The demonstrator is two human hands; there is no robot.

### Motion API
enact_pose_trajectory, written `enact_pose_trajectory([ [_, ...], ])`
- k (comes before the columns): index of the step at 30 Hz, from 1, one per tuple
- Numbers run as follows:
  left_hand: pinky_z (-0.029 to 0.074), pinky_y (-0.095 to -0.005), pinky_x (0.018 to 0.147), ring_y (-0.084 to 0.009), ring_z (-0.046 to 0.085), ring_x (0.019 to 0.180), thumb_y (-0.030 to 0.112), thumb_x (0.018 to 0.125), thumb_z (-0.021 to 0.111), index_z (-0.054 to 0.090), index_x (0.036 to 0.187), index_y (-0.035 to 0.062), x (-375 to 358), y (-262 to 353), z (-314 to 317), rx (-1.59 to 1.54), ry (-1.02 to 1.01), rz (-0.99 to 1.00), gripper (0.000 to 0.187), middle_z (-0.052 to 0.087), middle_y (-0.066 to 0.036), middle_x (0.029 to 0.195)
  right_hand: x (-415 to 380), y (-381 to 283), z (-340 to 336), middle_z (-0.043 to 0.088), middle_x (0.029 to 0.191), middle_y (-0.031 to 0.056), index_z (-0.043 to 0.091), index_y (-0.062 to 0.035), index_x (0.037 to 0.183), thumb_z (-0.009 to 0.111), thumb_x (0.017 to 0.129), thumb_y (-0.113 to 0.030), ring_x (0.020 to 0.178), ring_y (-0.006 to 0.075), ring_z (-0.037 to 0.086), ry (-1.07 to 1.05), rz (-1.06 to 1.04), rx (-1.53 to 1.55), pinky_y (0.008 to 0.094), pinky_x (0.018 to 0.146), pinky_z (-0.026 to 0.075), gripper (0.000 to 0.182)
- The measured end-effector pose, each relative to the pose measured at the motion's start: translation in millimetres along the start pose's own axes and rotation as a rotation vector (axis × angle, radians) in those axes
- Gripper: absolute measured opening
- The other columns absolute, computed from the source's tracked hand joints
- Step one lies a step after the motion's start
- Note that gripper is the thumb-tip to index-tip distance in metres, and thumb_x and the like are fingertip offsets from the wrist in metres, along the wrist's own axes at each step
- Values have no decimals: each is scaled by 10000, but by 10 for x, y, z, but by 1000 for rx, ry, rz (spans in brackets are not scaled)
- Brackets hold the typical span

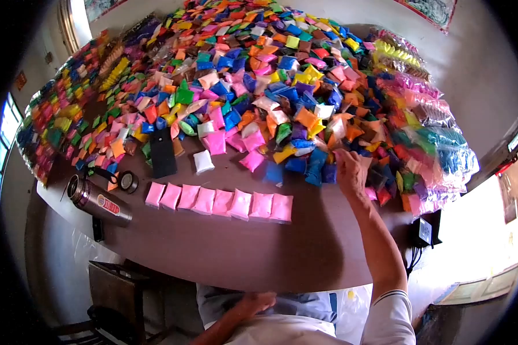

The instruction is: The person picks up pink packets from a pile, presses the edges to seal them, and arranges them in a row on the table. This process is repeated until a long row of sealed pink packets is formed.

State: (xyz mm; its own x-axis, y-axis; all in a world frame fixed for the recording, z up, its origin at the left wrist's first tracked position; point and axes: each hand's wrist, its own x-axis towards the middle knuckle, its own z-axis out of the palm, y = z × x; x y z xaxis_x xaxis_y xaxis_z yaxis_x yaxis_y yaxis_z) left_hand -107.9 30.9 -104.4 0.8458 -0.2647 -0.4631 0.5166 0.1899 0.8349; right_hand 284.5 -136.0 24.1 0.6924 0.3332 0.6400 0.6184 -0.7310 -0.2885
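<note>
My right hand (351, 172) reaches out to the near right edge of a large heap of small colored packets (293, 86). Its fingers are bent together among the packets; what they grip, if anything, is hard to make out. Blue packets (315, 167) lie just left of it. Down on my lap rests my left hand (258, 303), loosely curled, with nothing visible in it. Across the brown table (236, 247) runs a row of several pink packets (214, 201), side by side. A white packet (203, 161) lies behind the row, near larger pink packets (215, 142).
A steel flask (101, 201) lies open on the left, its black lid (128, 181) beside it. A black flat case (163, 153) lies against the heap. Clear bags of packets (443, 144) are stacked at the right. A wooden chair (118, 287) stands at the lower left.
</note>
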Motion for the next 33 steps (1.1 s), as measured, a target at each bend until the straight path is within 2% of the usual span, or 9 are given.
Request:
enact_pose_trajectory([
  [4, 296, -232, 537, -73, 366, 554, 505, 929, 473, 525, 697, 74, -39, 279, -7, 66, -114, -44, 493, 456, 14, 628, 171, -611, 166, 627, 910, 150, 558, -99, 1194, 652, 830, -276, 837, 367, 622, -147, 22, 198, 441, 705, 509, 416],
  [9, 282, -245, 534, -75, 347, 550, 575, 924, 433, 512, 697, 83, -86, 286, 69, 81, -26, -10, 547, 419, 19, 605, 311, -785, 434, 611, 898, 169, 509, -126, 1259, 718, 747, -343, 868, 356, 623, -173, -137, -21, 439, 718, 515, 595],
  [11, 276, -250, 531, -77, 340, 548, 588, 921, 426, 507, 694, 86, -94, 309, 79, 35, -13, 7, 556, 405, 20, 594, 353, -789, 435, 619, 1014, 184, 549, -108, 1235, 733, 737, -331, 972, 341, 597, -265, -65, -4, 420, 795, 501, 576],
  [13, 266, -257, 524, -82, 333, 544, 603, 920, 398, 490, 681, 93, -88, 295, 78, 125, -5, 73, 571, 389, 15, 577, 374, -679, 465, 612, 897, 148, 566, -126, 1193, 731, 733, -335, 880, 341, 620, -192, -183, -9, 423, 697, 514, 532],
  [17, 263, -257, 519, -86, 335, 541, 580, 922, 411, 485, 685, 90, -118, 321, 92, 153, -10, 50, 550, 384, 19, 578, 325, -491, 448, 622, 845, 124, 595, -145, 1143, 730, 730, -287, 796, 322, 639, -206, -130, 54, 422, 687, 513, 457],
  [18, 257, -263, 508, -88, 334, 531, 559, 921, 429, 484, 673, 90, -116, 365, 104, 199, 29, 147, 534, 387, 22, 569, 322, -454, 455, 623, 821, 117, 606, -146, 1125, 729, 728, -277, 760, 317, 640, -171, -145, 26, 418, 679, 514, 436],
  [27, 255, -270, 449, -83, 342, 469, 419, 933, 515, 456, 616, 112, -249, 644, 118, 331, 139, 342, 446, 404, 30, 526, 280, -284, 381, 585, 835, 117, 622, -160, 1111, 682, 767, -172, 780, 322, 623, -120, -170, -54, 416, 646, 512, 350],
  [29, 254, -270, 445, -78, 334, 470, 415, 946, 518, 452, 617, 111, -365, 681, 118, -96, 139, 73, 453, 416, 17, 536, 271, -243, 345, 587, 842, 120, 622, -155, 1114, 666, 772, -147, 795, 326, 625, -123, -162, -32, 418, 658, 515, 344],
  [33, 247, -269, 443, -74, 330, 475, 413, 959, 503, 445, 612, 108, -529, 673, -19, -167, 84, 5, 465, 423, 0, 551, 215, -135, 236, 613, 918, 133, 621, -137, 1119, 619, 772, -44, 876, 350, 629, -82, -151, 30, 420, 722, 521, 359],
])
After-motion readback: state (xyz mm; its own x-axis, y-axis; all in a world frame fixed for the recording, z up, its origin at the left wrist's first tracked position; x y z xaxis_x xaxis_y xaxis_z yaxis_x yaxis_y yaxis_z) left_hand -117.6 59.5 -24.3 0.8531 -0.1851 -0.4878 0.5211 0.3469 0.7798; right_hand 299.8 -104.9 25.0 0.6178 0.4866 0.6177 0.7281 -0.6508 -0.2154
